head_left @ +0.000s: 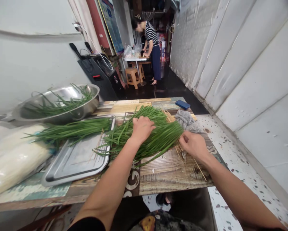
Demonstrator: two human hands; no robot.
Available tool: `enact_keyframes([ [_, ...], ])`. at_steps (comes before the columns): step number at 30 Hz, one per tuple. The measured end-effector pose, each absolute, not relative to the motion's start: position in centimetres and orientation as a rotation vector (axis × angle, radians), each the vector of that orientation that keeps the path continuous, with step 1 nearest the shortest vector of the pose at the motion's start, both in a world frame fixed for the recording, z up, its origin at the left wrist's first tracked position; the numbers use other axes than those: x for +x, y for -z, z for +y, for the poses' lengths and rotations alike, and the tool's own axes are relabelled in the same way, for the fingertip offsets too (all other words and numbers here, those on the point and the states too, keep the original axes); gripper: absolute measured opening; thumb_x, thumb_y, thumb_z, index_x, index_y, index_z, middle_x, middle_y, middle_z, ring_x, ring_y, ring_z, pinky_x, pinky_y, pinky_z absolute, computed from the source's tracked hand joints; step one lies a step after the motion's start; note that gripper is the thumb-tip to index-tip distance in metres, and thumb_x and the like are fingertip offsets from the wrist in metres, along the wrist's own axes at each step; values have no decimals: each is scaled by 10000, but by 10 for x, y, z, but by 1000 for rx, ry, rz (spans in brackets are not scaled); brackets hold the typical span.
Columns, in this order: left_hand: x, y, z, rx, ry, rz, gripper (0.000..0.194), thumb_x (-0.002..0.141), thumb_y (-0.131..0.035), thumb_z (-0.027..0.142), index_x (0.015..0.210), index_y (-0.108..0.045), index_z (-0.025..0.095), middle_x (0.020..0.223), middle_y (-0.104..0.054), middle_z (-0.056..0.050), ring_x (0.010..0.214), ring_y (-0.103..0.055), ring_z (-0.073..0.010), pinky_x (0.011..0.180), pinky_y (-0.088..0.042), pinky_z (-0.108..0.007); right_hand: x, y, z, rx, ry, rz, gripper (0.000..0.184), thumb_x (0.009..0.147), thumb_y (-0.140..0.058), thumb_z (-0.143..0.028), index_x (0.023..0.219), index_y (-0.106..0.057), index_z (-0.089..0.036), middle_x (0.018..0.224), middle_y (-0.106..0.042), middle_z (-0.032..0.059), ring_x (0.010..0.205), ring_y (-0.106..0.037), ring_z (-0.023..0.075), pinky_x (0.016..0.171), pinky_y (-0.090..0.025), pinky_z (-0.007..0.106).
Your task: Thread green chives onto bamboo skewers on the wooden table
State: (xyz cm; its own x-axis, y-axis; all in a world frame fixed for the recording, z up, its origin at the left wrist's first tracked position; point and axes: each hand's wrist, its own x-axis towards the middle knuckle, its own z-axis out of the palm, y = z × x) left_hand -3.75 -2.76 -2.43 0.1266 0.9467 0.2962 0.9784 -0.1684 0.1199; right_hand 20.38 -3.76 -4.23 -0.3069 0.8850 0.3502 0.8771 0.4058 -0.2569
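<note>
A big heap of green chives (pixel 156 141) lies on the wood-patterned table, partly over a metal tray's right edge. My left hand (pixel 142 129) is on top of the heap, its fingers curled into the stalks and its thumb pointing right. At the right-hand ends of the stalks, my right hand (pixel 194 144) is closed in a pinch; what lies between its fingertips is hidden. Thin bamboo skewers (pixel 178 148) lie under and beside the chives near that hand. One loose skewer (pixel 199 169) points toward the table's front edge.
A metal tray (pixel 80 160) holds more chives (pixel 86 128) and a few skewers. Behind it stands a steel bowl (pixel 86 107) with chives. A filled plastic bag (pixel 16 160) sits left. A grey cloth (pixel 184 118) and blue box (pixel 182 104) lie right. Another person (pixel 153 48) works at a far table.
</note>
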Motion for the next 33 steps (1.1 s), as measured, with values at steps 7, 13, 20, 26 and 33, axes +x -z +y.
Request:
enact_keyframes([
  [7, -40, 28, -19, -1981, 619, -2193, 251, 849, -473, 295, 776, -707, 241, 888, -648, -75, 926, -477, -260, 796, -274, -458, 205, 44, -34, -1217, -111, -2169, 222, 789, -458, -287, 627, -569, -186, 529, -580, -6, 466, -481, 98, 518, -322, 211],
  [13, -39, 21, -23, -2062, 777, -2084, 183, 821, -534, 284, 857, -709, 247, 953, -662, -72, 961, -492, -261, 831, -266, -448, 213, 36, -31, -954, -198, -2255, 188, 749, -457, -248, 581, -517, -189, 487, -532, -27, 455, -459, 82, 511, -327, 194],
  [20, -39, 16, -28, -2479, 661, -1825, 197, 831, -516, 233, 829, -714, 231, 900, -697, -40, 906, -522, -212, 837, -246, -387, 218, 45, -14, -1287, -75, -2411, 192, 767, -461, -244, 598, -528, -181, 560, -585, 16, 505, -474, 112, 506, -245, 236],
  [26, -39, 19, -30, -2569, 482, -1713, 150, 802, -578, 290, 773, -709, 224, 860, -678, -52, 894, -497, -215, 797, -242, -365, 219, 42, -16, -1283, -138, -2401, 181, 757, -464, -234, 587, -505, -187, 544, -567, -5, 483, -440, 101, 499, -240, 229],
  [33, -29, 24, -28, -2404, 731, -1877, 183, 813, -538, 258, 757, -707, 218, 862, -687, -43, 892, -538, -210, 829, -291, -366, 218, 42, -18, -1134, -206, -2301, 164, 747, -487, -228, 590, -499, -184, 518, -531, -28, 478, -457, 85, 509, -280, 205],
])
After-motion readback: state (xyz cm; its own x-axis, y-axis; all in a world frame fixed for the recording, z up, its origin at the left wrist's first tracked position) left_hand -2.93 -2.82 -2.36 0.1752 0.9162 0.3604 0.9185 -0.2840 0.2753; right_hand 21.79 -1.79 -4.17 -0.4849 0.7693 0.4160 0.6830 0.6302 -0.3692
